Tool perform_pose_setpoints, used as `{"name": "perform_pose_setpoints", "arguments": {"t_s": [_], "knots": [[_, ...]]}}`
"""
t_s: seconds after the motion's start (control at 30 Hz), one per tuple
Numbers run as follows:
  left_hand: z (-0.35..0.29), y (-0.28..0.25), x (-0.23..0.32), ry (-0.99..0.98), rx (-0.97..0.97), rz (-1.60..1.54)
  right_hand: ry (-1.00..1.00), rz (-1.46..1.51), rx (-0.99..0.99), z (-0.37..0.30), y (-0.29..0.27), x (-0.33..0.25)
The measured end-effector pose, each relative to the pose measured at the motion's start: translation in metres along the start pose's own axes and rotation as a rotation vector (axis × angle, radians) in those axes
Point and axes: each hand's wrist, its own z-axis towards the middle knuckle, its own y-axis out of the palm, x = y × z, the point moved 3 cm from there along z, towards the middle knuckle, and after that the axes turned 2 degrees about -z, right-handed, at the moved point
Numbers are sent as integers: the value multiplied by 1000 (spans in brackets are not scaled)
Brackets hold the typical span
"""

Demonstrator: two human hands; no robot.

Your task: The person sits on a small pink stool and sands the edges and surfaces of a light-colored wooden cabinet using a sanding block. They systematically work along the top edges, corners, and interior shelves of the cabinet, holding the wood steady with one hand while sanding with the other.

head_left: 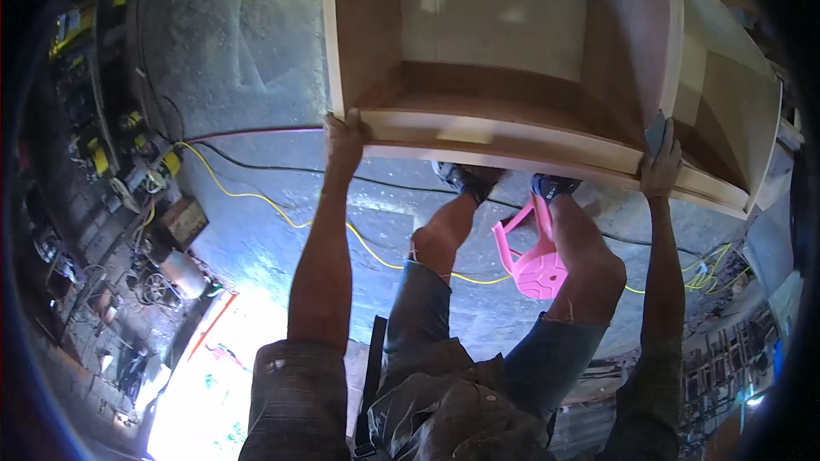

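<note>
Though the cabinet (504, 138) is cut off above, its near edge is gripped by left hand (346, 138), a pad (655, 133) by right hand (661, 171).

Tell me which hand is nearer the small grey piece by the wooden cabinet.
The right. The right hand holds the grey piece at its fingers; the left hand is well away from it, at the near left corner of the wooden cabinet.
</note>
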Motion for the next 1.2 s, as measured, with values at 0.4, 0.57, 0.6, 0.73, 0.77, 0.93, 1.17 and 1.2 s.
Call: {"name": "perform_pose_setpoints", "arguments": {"t_s": [0.4,0.57,0.6,0.73,0.77,0.93,1.17,1.2], "knots": [[0,-11,3,-32,-62,204,21,32,-20,2,-2,-1],[5,-14,-13,-221,-214,82,64,2,-57,6,-9,-6],[4,-14,-12,-246,-269,31,78,9,-75,2,-9,-5],[-3,-4,7,-177,-69,28,72,41,-50,-1,-3,1],[-17,1,46,-91,-103,87,76,41,-42,-1,-3,2],[2,-17,-14,4,-121,366,55,91,-26,4,-7,-3],[5,-20,-16,85,-215,576,242,-66,10,2,-24,-45],[4,-17,-19,64,-197,512,249,-34,44,-1,-26,-61]]}}
